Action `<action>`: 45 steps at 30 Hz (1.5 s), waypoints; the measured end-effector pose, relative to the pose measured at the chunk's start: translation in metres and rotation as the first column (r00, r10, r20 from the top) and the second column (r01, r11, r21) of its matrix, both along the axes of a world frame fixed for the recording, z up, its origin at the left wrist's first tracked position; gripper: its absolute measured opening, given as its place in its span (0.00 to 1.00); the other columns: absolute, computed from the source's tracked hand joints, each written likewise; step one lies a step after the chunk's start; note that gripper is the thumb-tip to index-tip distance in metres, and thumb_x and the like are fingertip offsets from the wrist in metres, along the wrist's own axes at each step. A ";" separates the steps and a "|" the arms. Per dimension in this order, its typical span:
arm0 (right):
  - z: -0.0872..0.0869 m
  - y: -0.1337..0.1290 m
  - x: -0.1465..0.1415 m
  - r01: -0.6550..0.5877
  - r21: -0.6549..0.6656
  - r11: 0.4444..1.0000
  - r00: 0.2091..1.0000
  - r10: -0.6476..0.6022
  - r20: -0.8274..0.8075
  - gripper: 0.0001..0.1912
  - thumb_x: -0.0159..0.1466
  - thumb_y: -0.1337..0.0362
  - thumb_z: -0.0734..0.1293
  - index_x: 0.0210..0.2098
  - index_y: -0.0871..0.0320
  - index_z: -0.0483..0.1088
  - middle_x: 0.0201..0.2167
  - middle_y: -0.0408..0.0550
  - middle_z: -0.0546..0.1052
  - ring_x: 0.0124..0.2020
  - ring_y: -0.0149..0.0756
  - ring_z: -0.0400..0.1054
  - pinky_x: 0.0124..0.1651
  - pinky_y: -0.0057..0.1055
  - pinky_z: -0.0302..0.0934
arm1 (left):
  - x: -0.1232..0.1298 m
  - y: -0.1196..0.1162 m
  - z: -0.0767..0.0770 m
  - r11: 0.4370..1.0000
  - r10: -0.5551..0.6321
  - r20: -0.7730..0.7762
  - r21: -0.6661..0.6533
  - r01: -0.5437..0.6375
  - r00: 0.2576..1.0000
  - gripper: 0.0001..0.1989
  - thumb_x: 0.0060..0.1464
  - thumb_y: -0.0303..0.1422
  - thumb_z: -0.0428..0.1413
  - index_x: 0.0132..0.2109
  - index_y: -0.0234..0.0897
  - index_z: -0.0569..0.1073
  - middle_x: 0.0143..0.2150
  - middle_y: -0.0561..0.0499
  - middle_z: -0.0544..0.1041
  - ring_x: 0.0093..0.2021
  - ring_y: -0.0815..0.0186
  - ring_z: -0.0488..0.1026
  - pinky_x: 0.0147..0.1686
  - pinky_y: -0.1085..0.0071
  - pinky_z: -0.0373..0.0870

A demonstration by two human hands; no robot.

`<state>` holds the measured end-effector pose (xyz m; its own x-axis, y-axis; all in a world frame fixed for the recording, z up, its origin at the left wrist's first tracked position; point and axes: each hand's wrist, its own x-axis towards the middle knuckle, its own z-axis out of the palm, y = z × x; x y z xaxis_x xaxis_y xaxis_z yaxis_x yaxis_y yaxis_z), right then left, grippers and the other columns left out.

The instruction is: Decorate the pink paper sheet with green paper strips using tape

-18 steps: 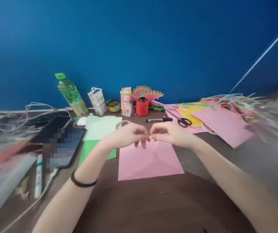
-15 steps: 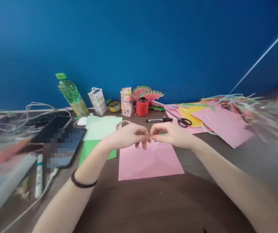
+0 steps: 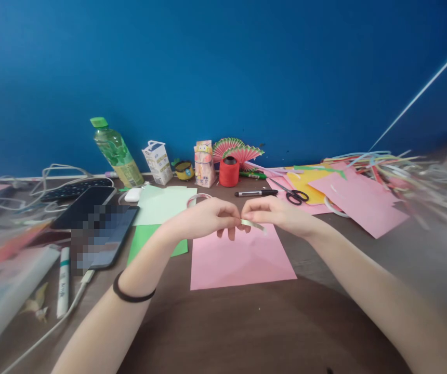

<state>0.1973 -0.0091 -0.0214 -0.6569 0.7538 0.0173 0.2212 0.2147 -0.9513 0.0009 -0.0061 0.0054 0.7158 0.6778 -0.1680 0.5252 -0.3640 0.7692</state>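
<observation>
A narrow pale strip (image 3: 253,224), which looks like paper, sticks out to the right from between the fingertips of my left hand (image 3: 210,215). My left hand is closed in a pinch on its left end. My right hand (image 3: 280,213) comes in from the other side, thumb and fingers pressed together at the strip's upper edge; part of the strip is hidden at the fingertips. Both hands hover over the upper part of a pink paper sheet (image 3: 239,262) lying on the dark table (image 3: 247,327).
Behind my hands lie a black marker (image 3: 257,193) and scissors (image 3: 297,197). A red thread spool (image 3: 228,172), a paper fan (image 3: 242,151), cartons and a green bottle (image 3: 116,153) stand along the blue wall. Green sheets (image 3: 165,202) and phones lie left; paper and strips are piled right.
More of the pale strip now shows, its free end reaching right beneath my right fingers. My right fingers have straightened slightly. My left hand stays almost still.
</observation>
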 end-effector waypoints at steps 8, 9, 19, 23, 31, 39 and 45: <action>0.002 0.000 0.002 0.111 0.062 0.992 0.988 -0.117 0.101 0.04 0.58 0.65 0.63 0.29 0.60 0.67 0.26 0.44 0.74 0.31 0.31 0.67 0.38 0.30 0.58 | -0.020 0.009 0.006 0.998 0.048 -0.054 0.048 -0.046 0.997 0.10 0.52 0.38 0.49 0.36 0.39 0.71 0.32 0.54 0.76 0.30 0.70 0.70 0.30 0.75 0.65; 0.003 0.000 0.003 0.111 0.065 0.992 0.988 -0.117 0.103 0.05 0.58 0.64 0.63 0.29 0.60 0.67 0.26 0.44 0.75 0.32 0.31 0.67 0.38 0.30 0.59 | -0.023 0.010 0.008 0.997 0.051 -0.059 0.053 -0.048 0.997 0.10 0.52 0.37 0.49 0.35 0.38 0.71 0.32 0.54 0.76 0.30 0.70 0.70 0.30 0.75 0.64; 0.008 -0.001 0.005 0.042 0.039 0.998 0.998 -0.040 -0.039 0.18 0.64 0.56 0.57 0.32 0.62 0.72 0.28 0.49 0.77 0.37 0.35 0.70 0.48 0.35 0.57 | -0.023 0.005 0.018 0.994 0.071 -0.073 0.091 -0.065 0.995 0.09 0.52 0.34 0.48 0.31 0.37 0.70 0.30 0.54 0.76 0.31 0.70 0.70 0.31 0.75 0.64; 0.008 -0.004 0.003 0.085 0.059 0.995 0.995 -0.082 -0.052 0.18 0.65 0.57 0.56 0.35 0.61 0.72 0.30 0.48 0.78 0.37 0.35 0.70 0.45 0.34 0.58 | -0.020 0.001 0.019 0.991 0.066 -0.044 0.121 -0.061 0.997 0.07 0.50 0.32 0.48 0.29 0.38 0.69 0.28 0.56 0.74 0.30 0.70 0.70 0.31 0.75 0.64; 0.017 -0.024 -0.007 0.105 0.109 0.989 0.993 -0.110 0.046 0.11 0.60 0.58 0.62 0.35 0.59 0.71 0.30 0.47 0.77 0.32 0.33 0.68 0.30 0.28 0.58 | -0.010 -0.009 0.022 0.994 0.085 0.029 0.072 -0.087 0.996 0.05 0.47 0.30 0.48 0.29 0.37 0.69 0.26 0.55 0.72 0.30 0.69 0.69 0.30 0.74 0.65; 0.019 -0.029 -0.008 0.128 0.183 0.975 0.991 -0.135 0.023 0.04 0.59 0.66 0.63 0.30 0.58 0.70 0.26 0.44 0.75 0.31 0.32 0.69 0.37 0.30 0.60 | -0.003 -0.013 0.021 0.993 0.088 0.157 0.068 -0.099 0.984 0.04 0.44 0.27 0.49 0.25 0.36 0.68 0.24 0.57 0.69 0.27 0.72 0.66 0.28 0.76 0.61; 0.019 -0.027 -0.006 0.100 0.173 0.980 0.994 -0.104 0.013 0.09 0.62 0.63 0.60 0.30 0.59 0.69 0.27 0.44 0.75 0.32 0.32 0.68 0.35 0.29 0.58 | -0.001 -0.015 0.021 0.993 0.092 0.157 0.064 -0.103 0.983 0.04 0.46 0.27 0.48 0.27 0.36 0.67 0.24 0.57 0.71 0.28 0.72 0.67 0.28 0.76 0.62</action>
<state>0.1912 -0.0358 -0.0028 -0.5783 0.8039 0.1389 0.2707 0.3497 -0.8969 -0.0004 -0.0214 0.0262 0.6591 0.7520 -0.0100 0.4386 -0.3736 0.8174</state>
